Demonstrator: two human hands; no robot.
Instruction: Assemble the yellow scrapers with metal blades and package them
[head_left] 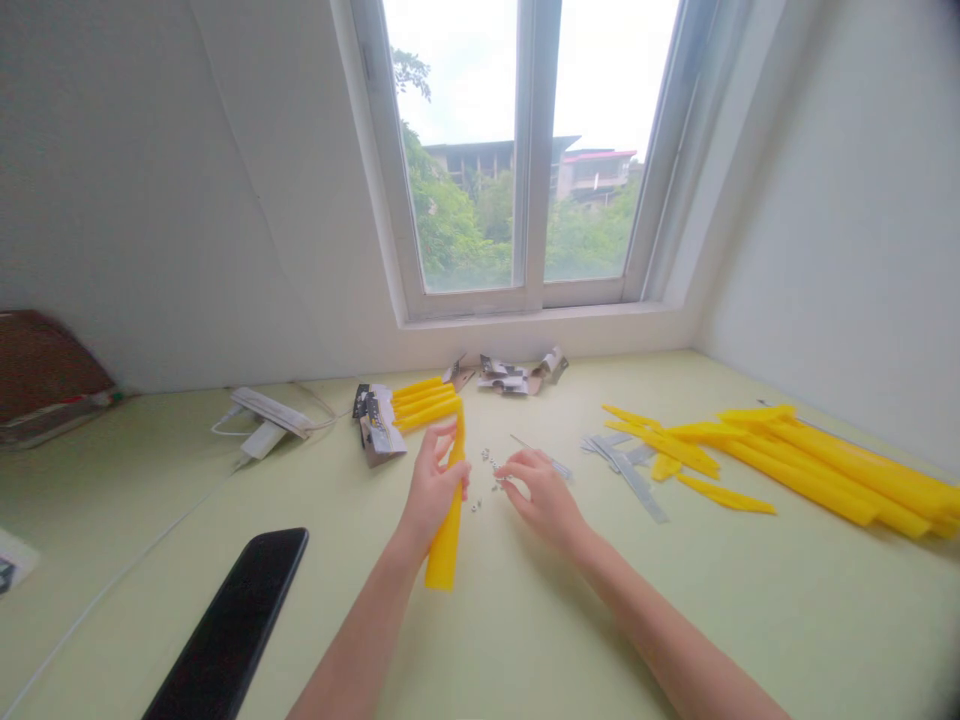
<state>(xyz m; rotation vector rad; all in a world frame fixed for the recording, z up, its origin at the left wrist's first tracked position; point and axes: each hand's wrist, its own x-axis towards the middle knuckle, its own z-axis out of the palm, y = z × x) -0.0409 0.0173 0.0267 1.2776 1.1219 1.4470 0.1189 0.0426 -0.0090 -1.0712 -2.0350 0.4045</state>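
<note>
My left hand [435, 480] is wrapped around a long yellow plastic piece [444, 550], flat and wide at the near end and narrower at the far end. On the table to its right lie several small metal pieces [486, 455], perhaps nuts or screws, too small to tell. My right hand [536, 490] reaches down to these pieces, with thumb and fingertips close together over them. Whatever is between those fingertips is hidden or too small to name. A thin metal rod [519, 440] and a grey strip [561, 468] lie just beyond the right hand.
Several yellow tubes [424, 405] lie by torn packaging [379, 420] at the back. More packaging [506, 375] is under the window. Grey flat strips [630, 475] and long yellow pieces [825, 465] are at right. A black phone [232, 625] and a power strip [270, 412] occupy the left.
</note>
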